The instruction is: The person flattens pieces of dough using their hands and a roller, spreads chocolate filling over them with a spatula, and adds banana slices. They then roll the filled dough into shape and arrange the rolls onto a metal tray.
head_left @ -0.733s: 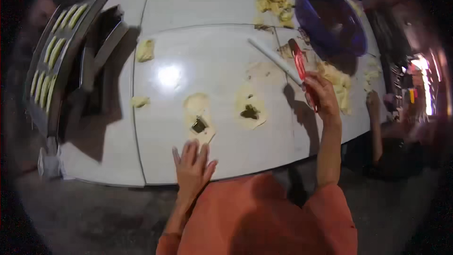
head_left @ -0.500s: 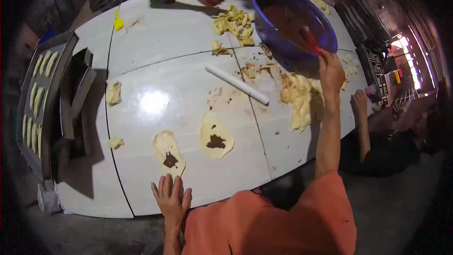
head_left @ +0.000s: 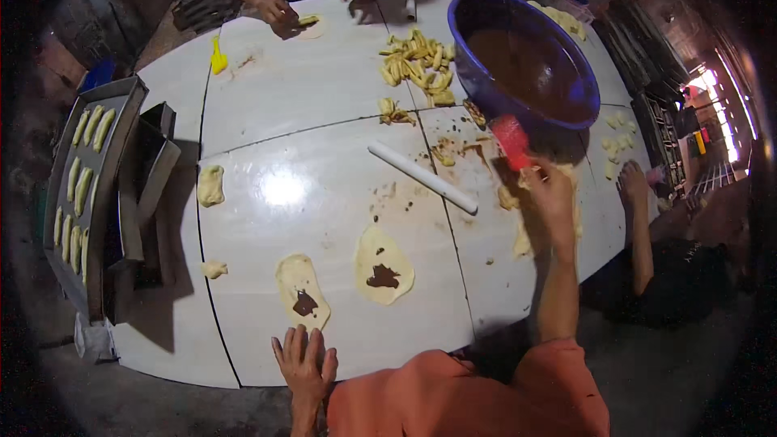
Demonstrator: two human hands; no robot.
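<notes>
Now my right hand (head_left: 552, 194), clamped on the red spatula (head_left: 511, 141), has risen to the blue bowl's (head_left: 495, 81) rim; my left hand (head_left: 305, 360) stays flat, fingers spread, on the bench (head_left: 324, 105) edge below 2 filled dough rounds (head_left: 384, 265).

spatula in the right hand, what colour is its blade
Red, on the spatula held by the right hand beside the blue bowl; head view.

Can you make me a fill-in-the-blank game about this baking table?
1. The right hand holds a tool with a ____ handle by the big blue bowl.
2. The left hand lies flat on the ____.
3. Each flat dough piece has a ____ blob on it.

Missing words: red; table; brown
</notes>
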